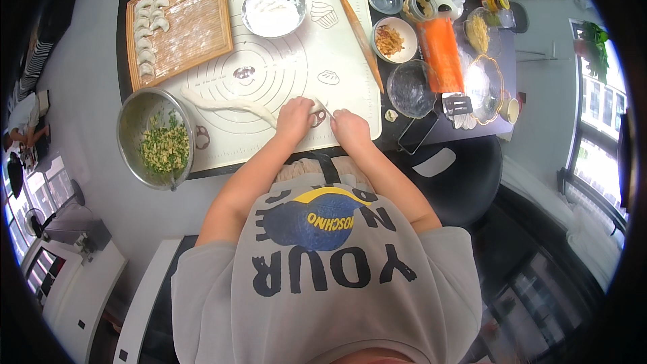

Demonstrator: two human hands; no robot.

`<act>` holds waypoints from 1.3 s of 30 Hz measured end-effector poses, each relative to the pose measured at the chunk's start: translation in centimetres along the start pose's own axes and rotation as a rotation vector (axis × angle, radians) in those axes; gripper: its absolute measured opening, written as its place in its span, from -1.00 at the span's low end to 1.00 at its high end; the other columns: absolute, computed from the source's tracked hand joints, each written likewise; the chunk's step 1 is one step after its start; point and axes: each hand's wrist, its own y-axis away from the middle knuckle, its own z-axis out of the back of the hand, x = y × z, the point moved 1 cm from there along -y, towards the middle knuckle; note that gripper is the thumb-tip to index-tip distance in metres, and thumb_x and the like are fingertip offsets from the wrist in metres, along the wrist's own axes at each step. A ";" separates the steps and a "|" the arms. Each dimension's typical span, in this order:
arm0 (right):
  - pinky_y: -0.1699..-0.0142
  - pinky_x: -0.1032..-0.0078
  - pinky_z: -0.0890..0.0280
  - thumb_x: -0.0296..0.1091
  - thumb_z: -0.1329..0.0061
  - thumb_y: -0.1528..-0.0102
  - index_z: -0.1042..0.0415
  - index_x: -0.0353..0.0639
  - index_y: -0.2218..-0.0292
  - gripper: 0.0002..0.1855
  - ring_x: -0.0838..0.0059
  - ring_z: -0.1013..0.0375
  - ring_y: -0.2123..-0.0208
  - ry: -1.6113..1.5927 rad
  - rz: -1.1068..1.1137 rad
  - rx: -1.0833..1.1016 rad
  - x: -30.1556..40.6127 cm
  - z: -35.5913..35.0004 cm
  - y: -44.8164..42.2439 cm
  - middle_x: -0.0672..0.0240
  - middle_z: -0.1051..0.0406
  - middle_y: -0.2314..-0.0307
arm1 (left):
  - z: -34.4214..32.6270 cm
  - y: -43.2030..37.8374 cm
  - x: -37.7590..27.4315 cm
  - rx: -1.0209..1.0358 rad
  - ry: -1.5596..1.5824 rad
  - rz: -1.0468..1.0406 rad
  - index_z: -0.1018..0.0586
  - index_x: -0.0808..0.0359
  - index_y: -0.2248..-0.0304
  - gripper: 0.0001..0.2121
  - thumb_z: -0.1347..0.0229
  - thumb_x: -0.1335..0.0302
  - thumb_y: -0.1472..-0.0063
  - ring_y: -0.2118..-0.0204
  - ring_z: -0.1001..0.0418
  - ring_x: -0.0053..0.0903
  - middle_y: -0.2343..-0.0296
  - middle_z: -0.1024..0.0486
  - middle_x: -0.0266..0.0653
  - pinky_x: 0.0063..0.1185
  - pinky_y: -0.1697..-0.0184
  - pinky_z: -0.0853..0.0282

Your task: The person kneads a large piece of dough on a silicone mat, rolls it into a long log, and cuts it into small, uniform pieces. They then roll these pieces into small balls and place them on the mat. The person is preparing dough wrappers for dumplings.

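A long rope of dough (232, 105) lies across the white pastry mat (349, 106), and its right end runs under my left hand (295, 117). My left hand is closed around that end near the mat's front edge. Just to its right, my right hand (350, 129) grips a knife (326, 107), its thin blade upright at the end of the dough. The knife's handle is mostly hidden in my fist. At the back left, several folded dumplings (146, 55) rest on a floured wooden tray (228, 15). A steel bowl of chopped green filling (166, 149) stands at the front left.
A bowl of flour (274, 10) sits at the mat's back. A tapered wooden rolling pin (360, 38) lies along its right side. Farther right are glass bowls (412, 89), a white bowl of browned bits (395, 40), an orange packet (442, 55) and a phone (418, 133).
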 end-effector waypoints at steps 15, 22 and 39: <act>0.40 0.36 -0.39 -0.43 0.06 0.09 -0.45 -0.20 0.54 -0.92 0.25 -0.49 0.48 -0.043 -0.007 -0.056 0.4 -1.6 -1.3 0.18 -0.42 0.55 | 1.1 -1.6 -0.6 0.171 0.554 0.299 -0.39 0.35 0.30 -0.73 -0.12 0.34 -0.12 0.58 -0.30 -0.62 0.58 -0.37 -0.35 -0.64 0.50 -0.26; 0.38 0.40 -0.40 -0.39 0.02 0.10 -0.46 -0.17 0.54 -0.92 0.25 -0.50 0.43 -0.043 -0.055 -0.025 1.0 -2.4 -2.2 0.19 -0.44 0.49 | 0.0 -1.8 1.1 0.132 0.721 0.360 -0.39 0.37 0.31 -0.73 -0.16 0.38 -0.10 0.49 -0.28 -0.68 0.53 -0.36 -0.35 -0.67 0.43 -0.27; 0.34 0.31 -0.36 -0.26 0.14 -0.05 -0.38 -0.15 0.40 -0.83 0.23 -0.46 0.40 -0.238 -0.123 -0.066 0.1 -0.4 -0.1 0.20 -0.42 0.48 | 0.3 -0.8 2.6 0.051 -0.010 0.140 -0.46 0.41 0.36 -0.78 -0.15 0.44 -0.04 0.41 -0.42 -0.31 0.48 -0.45 -0.10 -0.46 0.31 -0.33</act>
